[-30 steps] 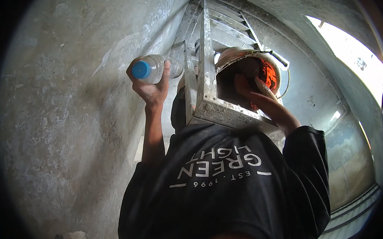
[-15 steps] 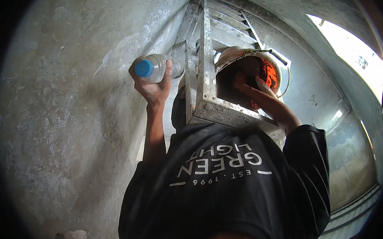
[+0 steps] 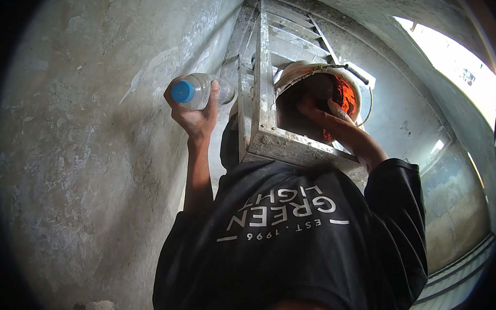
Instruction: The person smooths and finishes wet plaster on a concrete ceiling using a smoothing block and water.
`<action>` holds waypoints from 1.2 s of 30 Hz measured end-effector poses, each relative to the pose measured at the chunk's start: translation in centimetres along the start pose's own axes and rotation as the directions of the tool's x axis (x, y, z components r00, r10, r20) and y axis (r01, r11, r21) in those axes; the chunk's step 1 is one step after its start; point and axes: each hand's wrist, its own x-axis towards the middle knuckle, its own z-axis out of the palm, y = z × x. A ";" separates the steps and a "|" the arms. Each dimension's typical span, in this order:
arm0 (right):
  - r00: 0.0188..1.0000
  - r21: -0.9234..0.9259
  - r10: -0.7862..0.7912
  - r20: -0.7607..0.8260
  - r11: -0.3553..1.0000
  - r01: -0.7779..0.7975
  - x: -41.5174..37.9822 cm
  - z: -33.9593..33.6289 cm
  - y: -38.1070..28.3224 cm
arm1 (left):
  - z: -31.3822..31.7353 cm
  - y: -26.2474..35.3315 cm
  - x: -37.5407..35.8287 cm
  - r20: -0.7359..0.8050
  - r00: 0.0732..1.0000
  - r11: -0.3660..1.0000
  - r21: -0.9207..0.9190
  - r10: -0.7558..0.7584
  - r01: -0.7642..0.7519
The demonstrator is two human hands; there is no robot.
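My left hand [image 3: 194, 110] is wrapped around a clear plastic bottle [image 3: 203, 91] with a blue cap [image 3: 183, 91], held tilted beside the wall. The cap end faces me. My right hand [image 3: 326, 113] reaches into a dirty white bucket [image 3: 299, 71] that stands on the ladder [image 3: 263, 83]. Its thumb shows, dusted pale, while the other fingers are lost in the bucket's shadow. Whether they hold anything is hidden. Light glows orange through the bucket's inner right side [image 3: 345, 94].
The metal ladder's top frame [image 3: 297, 148] is close against my chest, crusted with dried material. A rough grey wall [image 3: 94, 133] rises on the left. On the right are a bright opening [image 3: 452, 55] and a ribbed surface [image 3: 460, 276]. The bucket's wire handle [image 3: 371, 104] hangs at its right.
The whole view has shifted slightly to the left. My left hand still grips the bottle, and my right hand stays inside the bucket, its fingers a little further left.
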 end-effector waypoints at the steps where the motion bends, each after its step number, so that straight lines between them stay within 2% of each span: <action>1: 0.996 -0.156 -0.079 -0.038 0.985 0.072 0.0 0.2 -0.1 | 0.0 0.0 0.0 -0.001 1.000 1.000 0.002 0.000 0.000; 3: 0.966 -0.459 -0.247 -0.073 0.868 0.188 -0.3 0.8 -0.4 | 0.1 0.2 0.0 -0.006 1.000 1.000 -0.022 -0.010 0.010; 4: 0.967 -0.463 -0.245 -0.070 0.867 0.186 -0.2 1.2 -0.4 | 0.1 0.3 0.0 -0.010 1.000 0.999 -0.043 -0.021 0.021; 5: 0.988 0.311 0.000 0.156 0.949 -0.049 0.9 1.3 -0.1 | 0.1 0.3 0.0 -0.013 1.000 0.999 -0.049 -0.017 0.017; 6: 0.883 0.799 0.009 0.468 0.422 -0.428 1.8 1.3 0.3 | 0.1 0.2 0.0 -0.019 1.000 0.999 -0.050 -0.011 0.010; 7: 0.885 0.798 0.013 0.466 0.426 -0.427 2.3 0.9 0.5 | 0.0 0.2 0.0 -0.024 1.000 0.999 -0.050 -0.007 0.006; 9: 0.920 0.767 -0.014 0.391 0.558 -0.317 4.9 -2.6 2.0 | -0.1 0.1 0.0 -0.023 1.000 0.999 -0.031 0.014 -0.015; 10: 0.922 0.764 -0.008 0.387 0.562 -0.315 6.9 -4.8 3.4 | -0.1 0.1 0.0 -0.017 0.999 0.999 -0.007 0.031 -0.031; 12: 0.885 0.889 -0.126 0.447 0.171 -0.425 9.3 -11.0 6.8 | -0.1 0.4 0.0 -0.017 1.000 1.000 -0.014 0.020 -0.020; 13: 0.871 0.883 -0.191 0.453 -0.040 -0.468 10.9 -13.5 9.1 | -0.2 0.5 0.1 -0.012 1.000 1.000 -0.014 0.005 -0.005; 15: 0.853 0.736 -0.317 0.415 -0.435 -0.520 14.4 -20.4 13.1 | -0.3 0.8 0.2 -0.019 1.000 0.999 -0.033 0.019 -0.020; 16: 0.860 0.748 -0.306 0.408 -0.428 -0.507 15.5 -21.8 14.6 | -0.1 0.9 0.4 -0.028 0.999 0.998 -0.049 0.024 -0.026; 18: 0.731 0.336 -0.533 0.425 -0.657 -0.674 17.0 -24.8 16.4 | -0.2 1.3 0.5 -0.043 0.999 0.998 -0.053 0.029 -0.031; 19: 0.742 0.351 -0.518 0.425 -0.662 -0.663 18.1 -26.8 18.0 | 0.0 1.5 0.6 -0.054 0.998 0.998 -0.056 0.025 -0.028; 21: 0.694 0.504 -0.396 0.602 -0.486 -0.714 20.2 -31.5 21.5 | 0.3 2.0 0.7 -0.056 0.998 0.994 -0.110 0.020 -0.027; 22: 0.708 0.524 -0.374 0.599 -0.486 -0.700 21.1 -33.8 23.0 | 0.4 2.2 0.8 -0.056 0.998 0.989 -0.149 0.005 -0.013; 24: 0.609 0.226 -0.326 0.723 -0.722 -0.654 22.2 -37.3 25.2 | 0.6 2.5 1.1 -0.056 0.998 0.984 -0.176 0.029 -0.039; 25: 0.740 0.379 -0.234 0.631 -0.739 -0.557 21.2 -36.2 25.7 | 0.7 2.7 1.2 -0.044 0.998 0.981 -0.188 0.036 -0.044; 26: 0.755 0.403 -0.212 0.621 -0.740 -0.539 21.6 -37.3 26.6 | 0.7 3.0 1.3 -0.060 0.997 0.977 -0.200 0.058 -0.068; 28: 0.754 0.505 -0.149 0.640 -0.657 -0.559 22.4 -40.5 28.6 | 0.8 3.9 1.7 -0.053 0.995 0.977 -0.193 0.080 -0.089; 29: 0.774 0.560 -0.018 0.633 -0.680 -0.473 22.5 -40.7 28.6 | 0.6 4.6 1.8 -0.036 0.997 0.974 -0.216 0.063 -0.069; 30: 0.792 0.591 0.012 0.610 -0.673 -0.445 22.2 -40.9 28.9 | 0.5 4.9 1.7 -0.063 0.994 0.967 -0.231 0.091 -0.103; 32: 0.818 0.750 0.201 0.539 -0.557 -0.357 22.1 -41.1 29.7 | 0.8 4.7 1.8 -0.033 0.994 0.974 -0.203 0.100 -0.105; 34: 0.700 0.704 0.361 0.616 -0.652 -0.283 23.3 -42.0 29.1 | 1.0 5.0 2.3 -0.085 0.971 0.934 -0.268 0.222 -0.237; 35: 0.686 0.660 0.360 0.633 -0.714 -0.234 23.5 -42.1 29.1 | 0.9 5.6 2.3 -0.076 0.978 0.937 -0.278 0.196 -0.209; 36: 0.700 0.671 0.366 0.613 -0.710 -0.216 23.6 -41.9 29.0 | 0.4 6.6 2.2 -0.050 0.983 0.939 -0.290 0.176 -0.183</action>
